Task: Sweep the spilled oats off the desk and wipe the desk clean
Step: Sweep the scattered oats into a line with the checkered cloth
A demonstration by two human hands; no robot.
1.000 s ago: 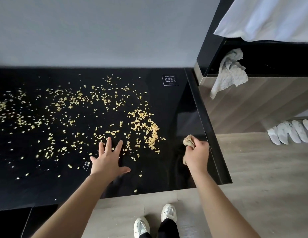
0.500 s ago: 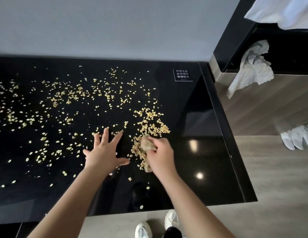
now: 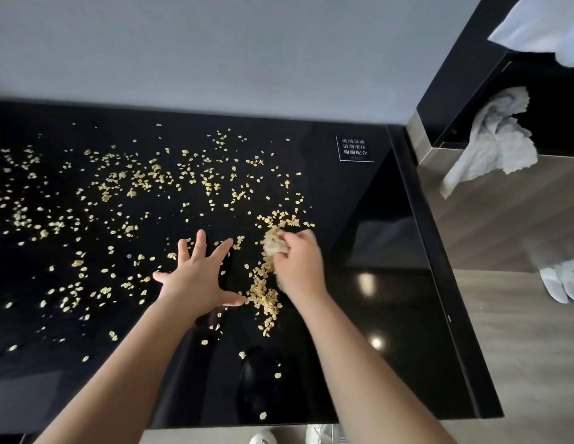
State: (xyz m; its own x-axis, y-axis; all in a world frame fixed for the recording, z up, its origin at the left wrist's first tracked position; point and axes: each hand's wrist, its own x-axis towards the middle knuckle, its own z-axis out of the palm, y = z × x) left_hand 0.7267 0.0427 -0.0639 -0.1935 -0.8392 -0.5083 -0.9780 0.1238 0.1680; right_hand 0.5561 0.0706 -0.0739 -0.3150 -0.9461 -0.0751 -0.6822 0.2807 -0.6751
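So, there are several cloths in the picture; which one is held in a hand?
The small beige rag, bunched in the right hand on the black desk among the oats. The white cloth lies on the side cabinet, untouched.

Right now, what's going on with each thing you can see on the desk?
Oats: scattered over the desk, heaped by the cloth.
Desk: glossy black, right part bare.
Cloth: bunched in the right hand.
Right hand: closed on the cloth.
Left hand: open, fingers spread.
White rag: draped over the side ledge.
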